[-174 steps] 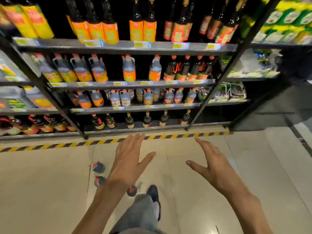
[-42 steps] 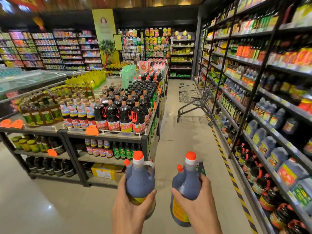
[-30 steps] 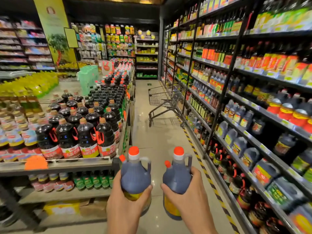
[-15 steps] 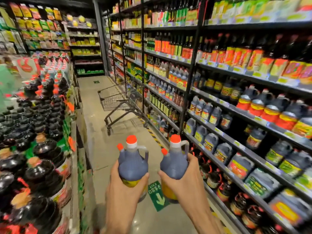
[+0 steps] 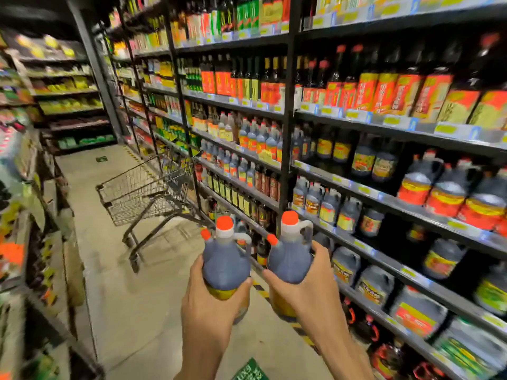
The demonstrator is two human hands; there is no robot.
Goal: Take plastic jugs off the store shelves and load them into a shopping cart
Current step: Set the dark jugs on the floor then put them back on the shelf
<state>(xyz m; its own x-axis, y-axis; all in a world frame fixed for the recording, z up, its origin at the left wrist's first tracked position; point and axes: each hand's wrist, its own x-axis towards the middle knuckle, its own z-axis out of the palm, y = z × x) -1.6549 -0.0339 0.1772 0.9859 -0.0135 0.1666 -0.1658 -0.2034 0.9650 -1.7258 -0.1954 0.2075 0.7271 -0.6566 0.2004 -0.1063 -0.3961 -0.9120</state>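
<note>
I hold two dark plastic jugs with orange caps upright in front of me. My left hand grips the left jug around its lower body. My right hand grips the right jug the same way. A wire shopping cart stands down the aisle ahead and to the left, beside the shelving, its basket apparently holding nothing. More jugs of the same kind line the lower shelves on my right.
Tall black shelving full of bottles runs along the right side. A blurred display of bottles borders the aisle on the left. Pale floor stretches between me and the cart, with a yellow-black stripe along the shelf base.
My view has swung right along the aisle, and the cart now appears closer. Both hands keep their grip on the jugs, held at the same height.
</note>
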